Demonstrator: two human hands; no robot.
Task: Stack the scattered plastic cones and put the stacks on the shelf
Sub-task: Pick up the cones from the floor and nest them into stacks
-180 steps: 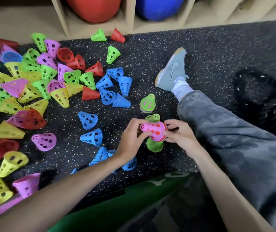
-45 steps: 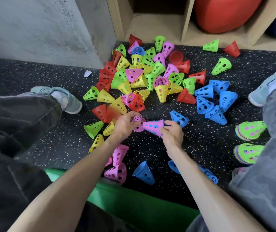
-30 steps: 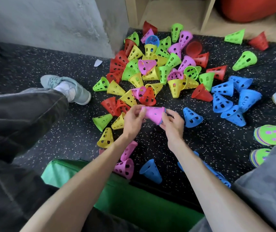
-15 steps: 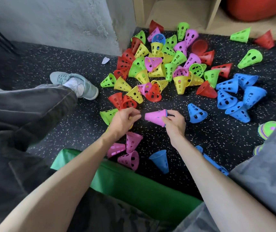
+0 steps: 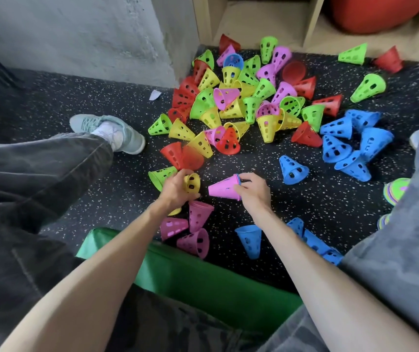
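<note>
My right hand (image 5: 253,193) grips the wide end of a pink cone stack (image 5: 222,188), held sideways with its tip pointing left, just above the floor. My left hand (image 5: 175,189) curls its fingers round a yellow cone (image 5: 192,183) at the near edge of the scattered pile. A large heap of red, yellow, green and pink cones (image 5: 241,102) lies ahead, and blue cones (image 5: 350,141) cluster to the right. Three loose pink cones (image 5: 193,224) lie under my left wrist. The wooden shelf (image 5: 312,19) stands beyond the heap.
My legs flank the work area, with a grey shoe (image 5: 112,130) at the left. A green pad (image 5: 203,275) lies under me. Finished multicolour stacks (image 5: 397,189) lie at the right edge. A concrete wall (image 5: 81,34) rises at the back left, and a red ball (image 5: 371,11) fills a shelf bay.
My left hand has let go of the pink stack, moved left and taken hold of a yellow cone. My right hand keeps the stack, lowered slightly.
</note>
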